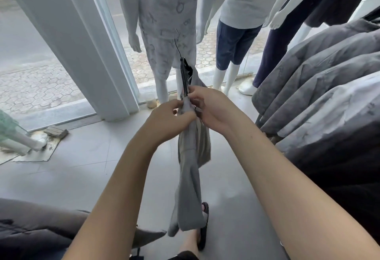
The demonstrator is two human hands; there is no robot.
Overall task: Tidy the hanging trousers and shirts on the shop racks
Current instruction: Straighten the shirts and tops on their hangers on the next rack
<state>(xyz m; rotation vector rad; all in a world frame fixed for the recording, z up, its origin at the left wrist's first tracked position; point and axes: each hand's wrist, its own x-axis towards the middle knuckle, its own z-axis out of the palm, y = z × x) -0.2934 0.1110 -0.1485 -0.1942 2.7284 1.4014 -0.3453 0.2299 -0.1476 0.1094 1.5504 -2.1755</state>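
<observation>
Pinching grey trousers (190,177) onto black hanger (184,77) with left hand (168,116) and right hand (207,105); still off rack, rehanging pending.

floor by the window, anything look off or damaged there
Yes. Near the left mannequin's feet, a patch of floor looks broken and dirty, with a loose slab lying askew beside the window frame.

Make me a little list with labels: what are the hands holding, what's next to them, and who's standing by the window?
left hand: left hand pinches the top of the grey trousers
right hand: right hand grips the trousers at the black hanger
trousers: hang down between both arms
on the right: rack of grey shirts
by the window: mannequins in shorts
floor: pale tiles
</observation>
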